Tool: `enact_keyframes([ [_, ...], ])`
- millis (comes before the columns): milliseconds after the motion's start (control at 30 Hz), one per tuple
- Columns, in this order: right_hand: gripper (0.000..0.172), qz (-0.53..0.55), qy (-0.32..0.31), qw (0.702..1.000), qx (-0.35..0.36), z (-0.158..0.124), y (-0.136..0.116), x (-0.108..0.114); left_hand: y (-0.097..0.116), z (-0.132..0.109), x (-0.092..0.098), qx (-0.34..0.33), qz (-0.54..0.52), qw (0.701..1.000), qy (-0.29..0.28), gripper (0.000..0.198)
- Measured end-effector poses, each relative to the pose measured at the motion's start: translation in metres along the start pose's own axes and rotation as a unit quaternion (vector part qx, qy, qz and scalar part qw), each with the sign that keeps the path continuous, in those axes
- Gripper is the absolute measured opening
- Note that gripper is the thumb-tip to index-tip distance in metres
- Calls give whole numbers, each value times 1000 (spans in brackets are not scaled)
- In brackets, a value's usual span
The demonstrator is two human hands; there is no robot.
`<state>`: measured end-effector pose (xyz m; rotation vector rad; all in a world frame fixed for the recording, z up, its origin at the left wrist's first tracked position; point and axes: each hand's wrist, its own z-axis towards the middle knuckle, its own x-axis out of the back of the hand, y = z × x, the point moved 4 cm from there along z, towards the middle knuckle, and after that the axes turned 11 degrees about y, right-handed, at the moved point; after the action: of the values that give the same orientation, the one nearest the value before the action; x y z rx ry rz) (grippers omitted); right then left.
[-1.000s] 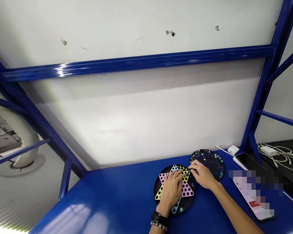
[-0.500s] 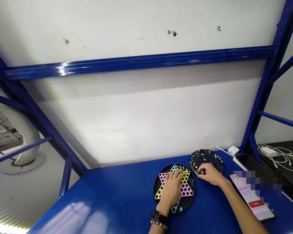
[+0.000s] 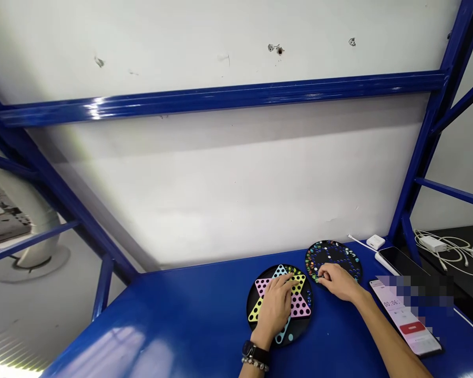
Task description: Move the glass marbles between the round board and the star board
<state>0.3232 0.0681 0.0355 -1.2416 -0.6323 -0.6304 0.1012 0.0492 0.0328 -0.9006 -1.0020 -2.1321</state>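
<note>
Pressing the open left hand (image 3: 275,306) flat steadies the star board (image 3: 300,307); the right hand (image 3: 338,282) (fingertips seemingly pinched) should lift marbles (image 3: 349,264) singly from the tray (image 3: 331,244).

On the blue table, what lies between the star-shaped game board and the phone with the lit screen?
The head view shows the forearm of the right hand crossing that stretch, over otherwise bare blue table; its fingers are at the round marble tray.

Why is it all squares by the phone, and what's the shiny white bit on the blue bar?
Head view: blocky pixelation hides part of the phone; the white bit is glare, light reflecting off the left part of the glossy blue bar.
</note>
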Motion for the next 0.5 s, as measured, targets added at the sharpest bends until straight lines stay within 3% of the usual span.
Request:
enact_keyframes([
  [100,16,38,40,998,23,-1,-20,-3,0,0,0,2,-10,1000,1,41],
  [267,13,44,7,997,67,-7,-40,-22,2,1,2,11,-14,1000,-9,41],
  [367,18,31,45,997,52,-4,-28,-17,3,1,4,10,-17,1000,-3,38],
  [500,21,-66,138,988,-22,4,11,16,3,1,5,12,-16,1000,1,37],
])
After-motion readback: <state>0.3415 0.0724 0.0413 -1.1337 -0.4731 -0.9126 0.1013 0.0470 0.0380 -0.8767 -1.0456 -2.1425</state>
